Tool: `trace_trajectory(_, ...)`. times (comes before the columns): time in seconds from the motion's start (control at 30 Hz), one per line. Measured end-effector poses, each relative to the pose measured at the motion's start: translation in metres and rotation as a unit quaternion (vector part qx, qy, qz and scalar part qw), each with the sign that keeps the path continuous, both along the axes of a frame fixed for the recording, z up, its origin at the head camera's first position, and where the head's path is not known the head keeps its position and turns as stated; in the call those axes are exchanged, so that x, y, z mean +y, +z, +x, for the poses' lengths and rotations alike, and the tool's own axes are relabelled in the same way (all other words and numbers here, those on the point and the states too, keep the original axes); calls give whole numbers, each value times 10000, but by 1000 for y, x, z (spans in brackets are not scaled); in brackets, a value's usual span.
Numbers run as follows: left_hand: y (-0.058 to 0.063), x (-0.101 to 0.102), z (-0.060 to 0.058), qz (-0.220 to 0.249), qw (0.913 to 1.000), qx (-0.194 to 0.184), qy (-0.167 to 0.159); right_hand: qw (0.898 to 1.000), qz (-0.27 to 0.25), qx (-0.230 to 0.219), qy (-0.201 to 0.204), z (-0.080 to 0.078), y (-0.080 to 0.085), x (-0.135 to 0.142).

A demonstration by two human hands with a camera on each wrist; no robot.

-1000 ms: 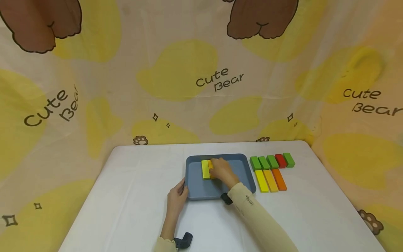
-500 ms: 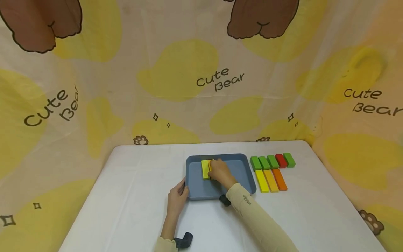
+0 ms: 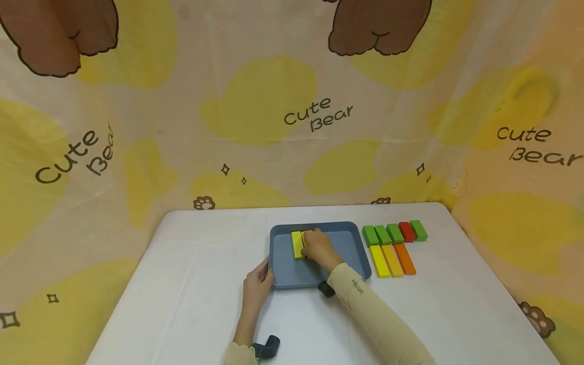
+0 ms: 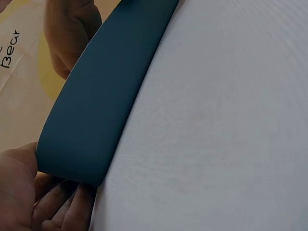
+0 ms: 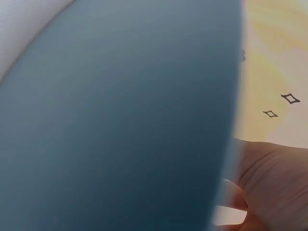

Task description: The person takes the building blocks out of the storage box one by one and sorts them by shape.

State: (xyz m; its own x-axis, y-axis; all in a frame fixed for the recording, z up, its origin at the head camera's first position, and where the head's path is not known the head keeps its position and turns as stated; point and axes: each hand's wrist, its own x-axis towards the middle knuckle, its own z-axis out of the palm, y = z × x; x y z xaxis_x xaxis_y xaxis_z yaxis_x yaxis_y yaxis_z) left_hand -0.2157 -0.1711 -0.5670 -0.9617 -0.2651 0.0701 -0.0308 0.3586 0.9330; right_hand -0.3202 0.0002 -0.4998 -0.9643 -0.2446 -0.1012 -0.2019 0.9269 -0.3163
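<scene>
A blue-grey tray [image 3: 292, 276] lies on the white table, its side wall [image 4: 96, 96] filling much of the left wrist view. My left hand [image 3: 257, 284] grips the tray's left edge, thumb near the rim and fingers curled low against the outside. Inside the tray a bright yellow block [image 3: 297, 246] lies flat. Directly to its right, my right hand [image 3: 319, 247] holds a yellow-orange block [image 3: 304, 237], mostly covered by the fingers. In the right wrist view the tray hides the fingertips of the right hand [image 5: 279, 187] and the block.
Right of the tray stands a row of several green blocks [image 3: 382, 235] with one red block [image 3: 406, 232] among them. In front of that row lie a yellow block [image 3: 379, 261], a yellow-orange block [image 3: 392, 260] and an orange block [image 3: 405, 259]. A patterned cloth [image 3: 255, 116] hangs behind the table.
My right hand has shifted very slightly left toward the bright yellow block, and its forearm has moved a little left too. The left hand and tray stay in place.
</scene>
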Motion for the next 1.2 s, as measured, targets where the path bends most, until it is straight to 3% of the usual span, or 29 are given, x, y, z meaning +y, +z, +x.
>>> trace_trajectory(0.4, -1, 4, 0, 25, 10000, -52, -19, 9999, 21, -116, 19, 3, 10, 10)
trace_trajectory(0.57, -1, 5, 2, 56, 9999, -105, 0, 9998, -103, 130, 120, 10, 23, 28)
trace_trajectory(0.93, 1, -1, -1, 35, 9999, -95, -27, 9985, -483, 7, -268, 19, 55, 106)
trace_trajectory(1.2, 2, 0, -1, 46, 9999, -117, -95, 9976, -379, -112, -562, 25, 59, 181)
